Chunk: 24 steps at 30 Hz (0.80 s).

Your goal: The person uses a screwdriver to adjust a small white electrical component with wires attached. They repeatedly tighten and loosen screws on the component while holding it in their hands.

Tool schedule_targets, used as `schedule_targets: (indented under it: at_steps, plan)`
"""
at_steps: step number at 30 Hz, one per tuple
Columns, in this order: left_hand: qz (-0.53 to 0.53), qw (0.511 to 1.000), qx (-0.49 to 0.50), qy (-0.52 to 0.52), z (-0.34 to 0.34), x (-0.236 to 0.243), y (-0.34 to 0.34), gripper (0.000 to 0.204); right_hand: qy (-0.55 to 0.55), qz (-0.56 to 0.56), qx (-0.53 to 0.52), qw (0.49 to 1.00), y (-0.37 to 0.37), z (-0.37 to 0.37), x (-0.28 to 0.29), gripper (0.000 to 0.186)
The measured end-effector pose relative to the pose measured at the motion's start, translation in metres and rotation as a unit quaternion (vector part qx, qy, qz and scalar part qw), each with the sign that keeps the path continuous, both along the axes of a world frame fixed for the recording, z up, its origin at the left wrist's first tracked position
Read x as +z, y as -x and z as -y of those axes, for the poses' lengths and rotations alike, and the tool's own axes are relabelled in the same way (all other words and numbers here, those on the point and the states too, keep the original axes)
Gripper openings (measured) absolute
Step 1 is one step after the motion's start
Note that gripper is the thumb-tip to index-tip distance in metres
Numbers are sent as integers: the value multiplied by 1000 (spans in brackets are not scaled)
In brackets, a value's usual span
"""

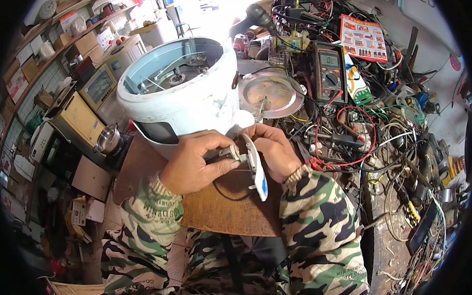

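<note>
The panel (258, 171) was pinched by the right hand (275, 150), back facing left, apparently for access; a half-hidden part (235, 152) by the left hand (194, 163).

I see white curved panel (257, 171) in right hand (272, 151), standing on edge, thin side toward my view, tilted, lower end swung outward to right. Blue patch marks outer face near lower end. Opposite it I make out small pale part (231, 153), pinched between thumb and fingers of left hand (194, 164), just beside panel's inner side. Fingers hide much of it; I cannot tell whether two pieces are joined.
</note>
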State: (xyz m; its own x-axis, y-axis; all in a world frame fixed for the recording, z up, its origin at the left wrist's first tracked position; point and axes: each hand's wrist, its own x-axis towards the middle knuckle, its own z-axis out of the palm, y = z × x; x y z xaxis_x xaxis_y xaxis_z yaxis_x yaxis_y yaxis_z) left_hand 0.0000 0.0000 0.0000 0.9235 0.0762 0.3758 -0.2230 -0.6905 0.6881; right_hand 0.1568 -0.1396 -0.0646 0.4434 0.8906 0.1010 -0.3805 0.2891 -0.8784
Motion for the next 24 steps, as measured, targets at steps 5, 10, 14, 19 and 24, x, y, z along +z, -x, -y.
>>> schedule_targets:
  at_steps: [5,10,14,19,24]
  plan:
    - [-49,993,59,93,5,-3,-1,21,63,113,-59,990,-4,8,17,30]
    - [-64,992,14,106,-7,-18,2,20,42,176,39,983,-2,18,26,68]
    - [-55,984,1,169,-11,-18,6,22,42,231,185,954,-8,22,31,112]
    - [-62,980,-17,191,-9,-18,2,24,26,222,184,957,-11,28,33,114]
    - [63,998,19,-7,-8,-17,9,27,20,240,176,954,-6,30,35,115]
